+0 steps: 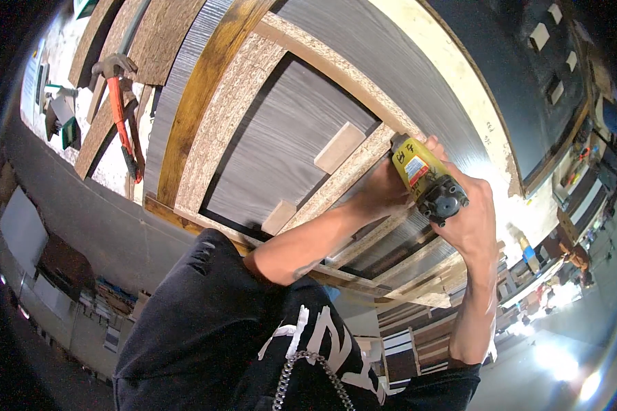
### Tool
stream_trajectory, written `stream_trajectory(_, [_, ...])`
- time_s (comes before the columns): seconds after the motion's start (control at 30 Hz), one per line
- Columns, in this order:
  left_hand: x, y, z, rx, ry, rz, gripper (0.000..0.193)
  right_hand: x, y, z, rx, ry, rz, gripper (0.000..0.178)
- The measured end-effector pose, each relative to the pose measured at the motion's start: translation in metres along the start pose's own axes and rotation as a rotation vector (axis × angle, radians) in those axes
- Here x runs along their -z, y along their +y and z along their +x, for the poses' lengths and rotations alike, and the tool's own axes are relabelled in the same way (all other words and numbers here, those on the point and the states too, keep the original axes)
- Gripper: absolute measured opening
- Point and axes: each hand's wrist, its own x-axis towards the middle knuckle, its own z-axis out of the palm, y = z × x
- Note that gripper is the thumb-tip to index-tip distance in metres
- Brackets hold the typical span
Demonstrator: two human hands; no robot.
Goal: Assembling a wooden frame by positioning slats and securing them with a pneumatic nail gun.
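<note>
My right hand (478, 212) is wrapped round a yellow nail gun (421, 175) with a black round cap, seen from above. The tool stands over a chipboard strip (343, 185) that crosses a panel frame. My left hand (389, 183) reaches in beside the nail gun, close to that strip. The tool hides its fingers, so what they touch does not show. Under the frame lies a grey wood-grain panel (274, 137). Two small wooden blocks, one upper (341, 148) and one lower (279, 217), rest against the strip inside the frame opening.
A claw hammer (118, 113) with a red and black handle lies at the left beside brown board offcuts (164, 34). A long yellow-brown wooden bar (199, 96) runs along the frame's left. At the far right is a dark panel (507, 61) with small blocks on it.
</note>
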Motion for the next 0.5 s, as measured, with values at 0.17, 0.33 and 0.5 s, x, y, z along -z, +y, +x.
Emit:
stream_trajectory(0.17, [-0.016, 0.0, 0.003, 0.032, -0.211, 0.256, 0.034, 0.0, -0.017, 0.008, -0.03, -0.001, -0.026, 0.041])
stream_trajectory(0.33, [-0.011, 0.003, 0.007, 0.036, -0.052, -0.001, 0.025, -0.004, -0.02, 0.005, -0.087, -0.008, -0.092, 0.037])
stream_trajectory(0.5, [-0.014, 0.0, 0.003, 0.005, 0.074, 0.04, 0.03, -0.005, -0.019, 0.007, -0.05, -0.004, -0.117, 0.039])
